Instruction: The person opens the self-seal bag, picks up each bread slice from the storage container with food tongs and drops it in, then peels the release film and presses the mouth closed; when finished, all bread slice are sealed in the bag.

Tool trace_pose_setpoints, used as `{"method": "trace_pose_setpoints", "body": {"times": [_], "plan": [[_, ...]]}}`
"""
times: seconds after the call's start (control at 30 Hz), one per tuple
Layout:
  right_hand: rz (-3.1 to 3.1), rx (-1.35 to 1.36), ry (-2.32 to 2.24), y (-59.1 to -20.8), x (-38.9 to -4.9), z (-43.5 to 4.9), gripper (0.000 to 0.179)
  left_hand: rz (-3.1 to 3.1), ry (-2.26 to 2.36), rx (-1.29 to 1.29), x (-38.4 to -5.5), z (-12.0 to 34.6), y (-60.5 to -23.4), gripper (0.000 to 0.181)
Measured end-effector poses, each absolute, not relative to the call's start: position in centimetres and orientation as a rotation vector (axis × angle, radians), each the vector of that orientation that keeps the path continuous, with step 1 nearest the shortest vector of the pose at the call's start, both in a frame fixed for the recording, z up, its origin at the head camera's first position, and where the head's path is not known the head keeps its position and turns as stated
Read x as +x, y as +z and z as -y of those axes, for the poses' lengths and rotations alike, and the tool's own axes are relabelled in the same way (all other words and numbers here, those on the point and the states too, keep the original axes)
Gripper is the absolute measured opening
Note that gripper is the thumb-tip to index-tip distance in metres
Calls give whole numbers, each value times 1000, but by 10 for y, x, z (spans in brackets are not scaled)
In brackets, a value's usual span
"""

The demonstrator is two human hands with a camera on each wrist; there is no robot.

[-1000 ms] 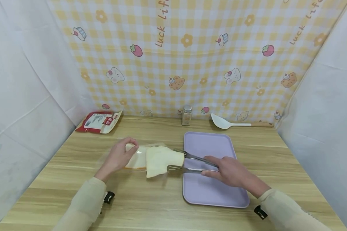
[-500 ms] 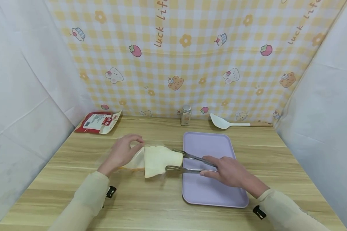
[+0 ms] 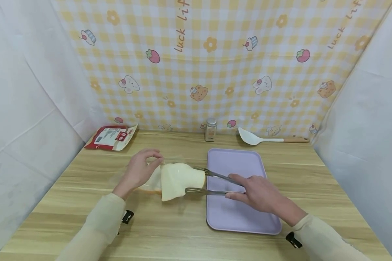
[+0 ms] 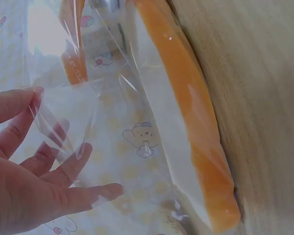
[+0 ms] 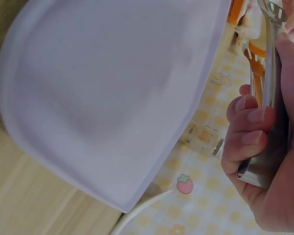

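Observation:
A white bread slice (image 3: pixel 179 181) with one end narrowed lies left of the purple tray. On either side of its right end stand the prongs of metal tongs (image 3: pixel 217 193), gripped by my right hand (image 3: pixel 261 194) over the tray. Further left, a second bread slice (image 3: pixel 152 181) shows beneath my left hand (image 3: pixel 138 171). A clear plastic bag (image 4: pixel 100 103) surrounds bread with an orange-brown crust (image 4: pixel 186 98) in the left wrist view. My left thumb and fingers pinch the bag's film, and the other fingers spread along it. In the right wrist view, fingers wrap round the tongs' handle (image 5: pixel 262 169).
The purple tray (image 3: pixel 241 217) lies under the right hand. At the back stand a red and white food packet (image 3: pixel 112 137), a glass shaker jar (image 3: pixel 210 130) and a white spoon (image 3: pixel 249 137) with a wooden handle. A checked cloth (image 3: pixel 228 69) hangs behind the table.
My left hand has moved a little right, to the slice's left edge. The tongs and the front slice have shifted slightly left. My right hand keeps its hold.

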State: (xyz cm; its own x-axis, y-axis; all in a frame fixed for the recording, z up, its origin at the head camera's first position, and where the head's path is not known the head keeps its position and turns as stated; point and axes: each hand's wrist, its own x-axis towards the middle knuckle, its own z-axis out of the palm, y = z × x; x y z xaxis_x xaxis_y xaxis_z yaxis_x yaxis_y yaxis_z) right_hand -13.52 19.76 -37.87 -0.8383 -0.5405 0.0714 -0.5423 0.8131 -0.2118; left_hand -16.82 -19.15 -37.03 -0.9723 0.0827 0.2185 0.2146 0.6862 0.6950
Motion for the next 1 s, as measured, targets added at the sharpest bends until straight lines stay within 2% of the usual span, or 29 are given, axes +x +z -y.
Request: {"method": "trace_pose_setpoints", "body": {"times": [0.33, 1.0], "plan": [[3108, 839, 434, -373, -132, -186, 68, 2715, -1150, -257, -168, 189, -378, 19], [3032, 690, 392, -373, -115, -175, 65, 2699, -1195, -179, -166, 190, -376, 29]]}}
